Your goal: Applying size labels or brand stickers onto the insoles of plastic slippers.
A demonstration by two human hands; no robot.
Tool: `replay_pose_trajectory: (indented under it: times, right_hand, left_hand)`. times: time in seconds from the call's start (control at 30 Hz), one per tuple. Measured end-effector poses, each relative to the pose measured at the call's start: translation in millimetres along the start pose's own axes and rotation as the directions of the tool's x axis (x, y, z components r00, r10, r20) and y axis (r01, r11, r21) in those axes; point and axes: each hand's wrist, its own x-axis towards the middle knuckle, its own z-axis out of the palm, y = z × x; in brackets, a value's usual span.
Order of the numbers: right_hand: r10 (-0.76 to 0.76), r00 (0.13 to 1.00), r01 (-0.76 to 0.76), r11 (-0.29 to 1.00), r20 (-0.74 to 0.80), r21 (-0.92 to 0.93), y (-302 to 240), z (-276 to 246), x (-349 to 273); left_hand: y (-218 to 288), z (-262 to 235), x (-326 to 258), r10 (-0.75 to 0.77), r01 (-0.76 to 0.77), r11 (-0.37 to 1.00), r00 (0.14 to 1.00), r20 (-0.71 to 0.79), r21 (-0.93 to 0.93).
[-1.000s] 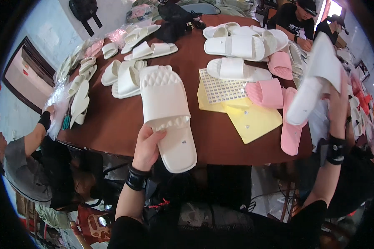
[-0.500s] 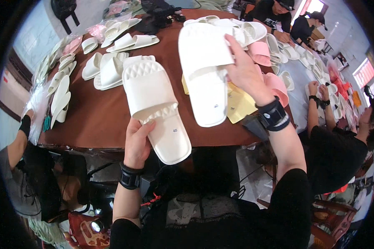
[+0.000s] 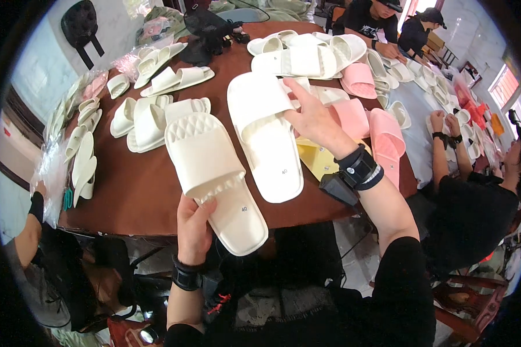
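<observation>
My left hand (image 3: 194, 228) is closed on a cream-white slide slipper (image 3: 205, 162), the thumb lying on its footbed just behind the quilted-edged strap. My right hand (image 3: 318, 120) grips a second white slipper (image 3: 269, 150) by the right side of its strap, with the index finger stretched along the top. Both slippers are held side by side over the near part of the table, heels toward me, the left one a little lower. Beneath my right wrist lies a flat yellow thing (image 3: 317, 161), partly covered. Pink slippers (image 3: 388, 141) lie to its right.
On the brown table (image 3: 121, 196), several white slippers (image 3: 147, 124) lie at the left and a pile of white slippers (image 3: 307, 61) at the back. Dark equipment (image 3: 205, 34) stands at the far edge. People (image 3: 474, 214) work at the right; another person's arm (image 3: 29, 222) shows at the left.
My right hand has brought its slipper down and leftward, closer to the left one. The left hand keeps its hold. The whole view has shifted slightly.
</observation>
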Motion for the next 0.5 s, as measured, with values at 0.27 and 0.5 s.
replay_pose_trajectory:
  times: [0.27,0.5]
  right_hand:
    - [-0.003,0.996,0.0,1.0,0.093,0.026,-1,29,12]
    - [-0.103,0.99,0.108,0.993,0.097,-0.046,-9,43,13]
  left_hand:
    - [14,-19,-6,0.073,-0.074,0.997,0.996,-0.056,-0.009]
    - [16,-31,14,0.06,-0.065,0.996,0.995,-0.079,-0.068]
